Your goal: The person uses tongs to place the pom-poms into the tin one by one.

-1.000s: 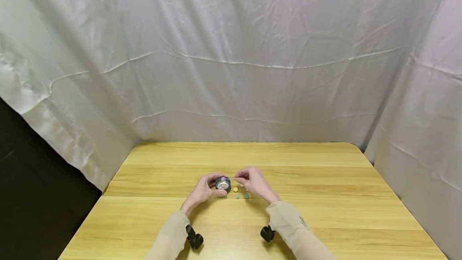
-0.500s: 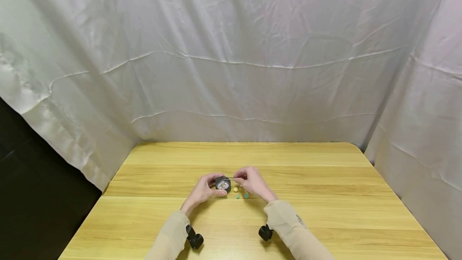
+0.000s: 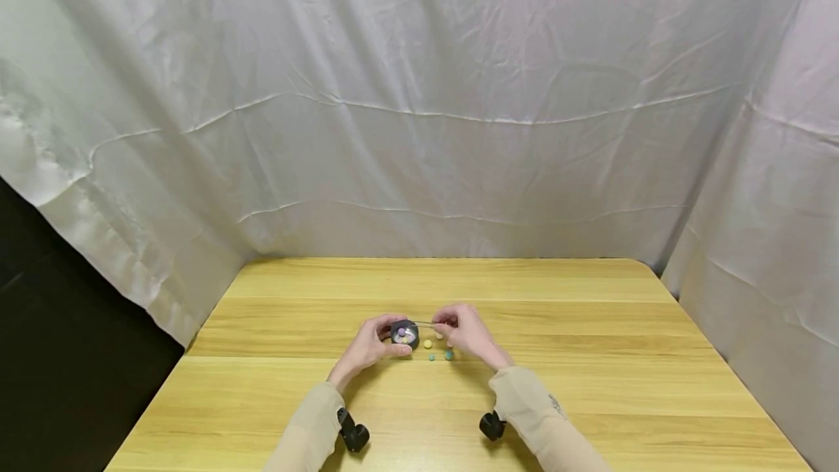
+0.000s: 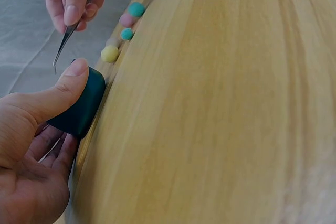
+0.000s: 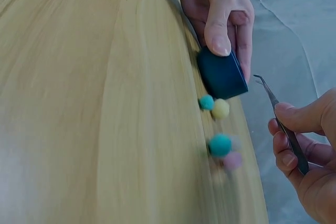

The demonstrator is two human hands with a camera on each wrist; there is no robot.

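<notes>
On the table, my left hand [image 3: 373, 344] holds a small dark container [image 3: 414, 344] with a round silvery inside, thumb on the near side and fingers behind it. A purple pom-pom [image 3: 402, 332] and smaller pale and yellow bits show inside it. My right hand [image 3: 464, 330] pinches dark metal tweezers [image 5: 286, 129] with bent tips. Those tips are slightly apart, with nothing between them, above the container's right side. To the right of the container lie a yellow pom-pom [image 5: 220, 109], a small teal one [image 5: 206, 102], a larger teal one [image 5: 219, 145] and a pink one [image 5: 232, 160].
A pale pom-pom [image 3: 439, 336] lies near my right hand, partly hidden in the right wrist view. The wooden table [image 3: 419, 414] spreads around both hands, and a grey-white curtain [image 3: 459, 166] hangs behind and beside it.
The purple pom-pom, at the tweezers' tips over the container's far rim one second ago, now sits inside the container. My right hand has shifted slightly right with the tweezers; my left hand stays.
</notes>
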